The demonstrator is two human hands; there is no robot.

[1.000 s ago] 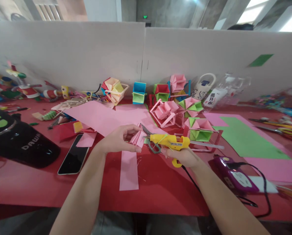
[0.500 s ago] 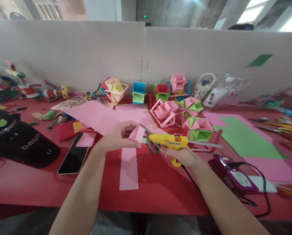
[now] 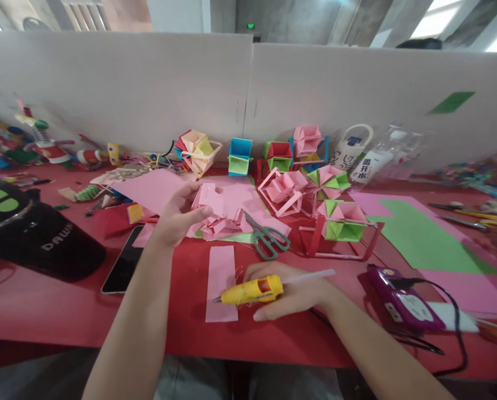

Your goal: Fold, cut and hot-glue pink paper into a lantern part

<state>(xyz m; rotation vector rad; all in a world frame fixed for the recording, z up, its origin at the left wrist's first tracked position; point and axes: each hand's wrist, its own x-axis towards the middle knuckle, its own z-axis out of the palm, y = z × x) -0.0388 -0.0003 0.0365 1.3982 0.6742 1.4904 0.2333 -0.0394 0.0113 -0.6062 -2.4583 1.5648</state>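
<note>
My left hand (image 3: 180, 214) is raised over scattered pink paper pieces. Its thumb and fingers hold a folded pink paper piece (image 3: 210, 199). Low over the table's front part, my right hand (image 3: 290, 291) is around a yellow hot glue gun (image 3: 252, 291) that lies on its side. The gun's nozzle points left over a pink paper strip (image 3: 221, 266) on the red table; a clear glue stick (image 3: 313, 275) sticks out of its back end. My palm hides the gun's handle. Green-handled scissors (image 3: 269, 236) lie just beyond the gun.
Folded paper wheels on stands (image 3: 342, 222) line the back. A black tumbler (image 3: 44, 239) and a phone (image 3: 123, 266) sit at left. To the right are a purple power socket (image 3: 407, 300) with a black cord, and green paper (image 3: 423, 239). A white partition (image 3: 115, 89) stands behind.
The glue gun has come down and toward me, away from the folded pink paper, onto the strip. My left hand has lifted the paper up and left, uncovering the scissors and pink pieces.
</note>
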